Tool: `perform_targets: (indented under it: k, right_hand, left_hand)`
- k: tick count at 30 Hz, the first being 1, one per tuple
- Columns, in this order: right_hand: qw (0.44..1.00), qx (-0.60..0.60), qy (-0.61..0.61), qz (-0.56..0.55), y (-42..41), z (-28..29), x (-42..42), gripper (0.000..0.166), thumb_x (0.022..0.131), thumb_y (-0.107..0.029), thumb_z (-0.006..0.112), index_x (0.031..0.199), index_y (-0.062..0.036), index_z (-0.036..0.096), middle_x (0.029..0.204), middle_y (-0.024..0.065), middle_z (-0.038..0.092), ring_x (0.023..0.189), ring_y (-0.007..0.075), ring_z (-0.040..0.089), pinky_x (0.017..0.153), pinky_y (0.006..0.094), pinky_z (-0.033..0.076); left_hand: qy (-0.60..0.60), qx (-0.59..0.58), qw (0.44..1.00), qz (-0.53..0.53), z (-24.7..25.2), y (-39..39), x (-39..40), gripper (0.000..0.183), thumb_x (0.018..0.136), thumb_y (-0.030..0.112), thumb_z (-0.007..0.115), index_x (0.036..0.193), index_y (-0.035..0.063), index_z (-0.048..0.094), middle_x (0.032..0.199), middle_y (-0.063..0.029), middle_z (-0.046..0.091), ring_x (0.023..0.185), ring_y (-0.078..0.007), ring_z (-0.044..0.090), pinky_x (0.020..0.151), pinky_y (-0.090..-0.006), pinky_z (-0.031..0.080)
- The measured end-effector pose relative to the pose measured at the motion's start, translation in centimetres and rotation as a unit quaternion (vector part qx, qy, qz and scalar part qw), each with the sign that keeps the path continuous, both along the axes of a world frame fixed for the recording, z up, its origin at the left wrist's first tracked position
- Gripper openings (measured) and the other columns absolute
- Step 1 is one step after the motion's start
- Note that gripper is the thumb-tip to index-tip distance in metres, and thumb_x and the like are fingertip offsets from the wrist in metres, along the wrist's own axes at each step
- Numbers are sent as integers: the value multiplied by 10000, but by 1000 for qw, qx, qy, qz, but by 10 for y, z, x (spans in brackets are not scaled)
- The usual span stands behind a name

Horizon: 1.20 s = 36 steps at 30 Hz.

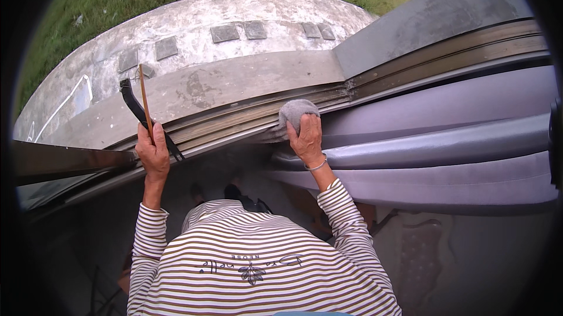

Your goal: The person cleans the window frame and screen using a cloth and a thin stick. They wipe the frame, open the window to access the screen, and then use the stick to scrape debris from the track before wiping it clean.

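My left hand (152,151) grips a thin wooden stick (144,91), which points up and away from me. A black strip (134,100) runs behind that hand, its loose ends hanging over the inner edge of the sill; whether the fingers hold it too is unclear. A bunched grey cloth (295,111) is in my right hand (305,140), pressed against the inner edge of a window track (228,124). The track has several parallel grooves with a worn, brownish surface. Part of the cloth droops over the indoor side.
A grey curtain (440,100) with silvery folds hangs at the right. The dark window frame (74,162) juts in at the left. Outside the concrete sill (246,69) lies a pale ledge (198,21) with several loose tiles (225,33), and grass (105,8) beyond.
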State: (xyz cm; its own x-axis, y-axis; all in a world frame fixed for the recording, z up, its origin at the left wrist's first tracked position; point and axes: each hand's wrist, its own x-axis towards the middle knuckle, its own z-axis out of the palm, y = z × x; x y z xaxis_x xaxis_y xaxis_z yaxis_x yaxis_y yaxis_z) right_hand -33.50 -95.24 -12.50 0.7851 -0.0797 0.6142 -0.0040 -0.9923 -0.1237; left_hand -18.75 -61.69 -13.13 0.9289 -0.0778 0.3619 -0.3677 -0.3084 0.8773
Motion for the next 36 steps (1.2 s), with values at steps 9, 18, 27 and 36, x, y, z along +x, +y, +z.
perform_targets:
  k: [9, 18, 27, 36]
  right_hand:
    - [949, -155, 145, -232, -115, 22, -21, 248, 841, -222, 600, 1002, -54, 514, 957, 156, 594, 984, 307, 529, 840, 451, 368]
    - [890, -136, 254, -354, -126, 24, 0, 219, 836, -204, 551, 963, -32, 499, 873, 140, 662, 943, 298, 574, 763, 453, 397]
    - [837, -135, 396, -353, -145, 22, 27, 356, 872, -260, 525, 1020, 64, 516, 873, 200, 683, 882, 337, 660, 731, 445, 503]
    - [887, -114, 293, -339, -136, 34, 32, 303, 857, -275, 589, 866, 23, 532, 747, 232, 660, 717, 382, 665, 671, 479, 515]
  left_hand:
    - [-7, -3, 1000, 7, -1, -2, -2, 198, 972, 199, 517, 925, 7, 526, 666, -57, 444, 591, -129, 412, 533, -281, 383]
    - [-24, 11, 1000, 0, 11, -8, -2, 203, 972, 210, 519, 921, 14, 522, 625, -45, 416, 552, -121, 374, 498, -278, 351]
    - [8, -2, 1000, -8, 8, -1, -3, 239, 967, 229, 527, 870, 13, 496, 589, -55, 407, 521, -128, 392, 479, -298, 352]
    - [-18, 7, 1000, -9, 11, 0, -5, 221, 918, 180, 572, 800, 11, 495, 523, -116, 442, 430, -269, 468, 435, -359, 370]
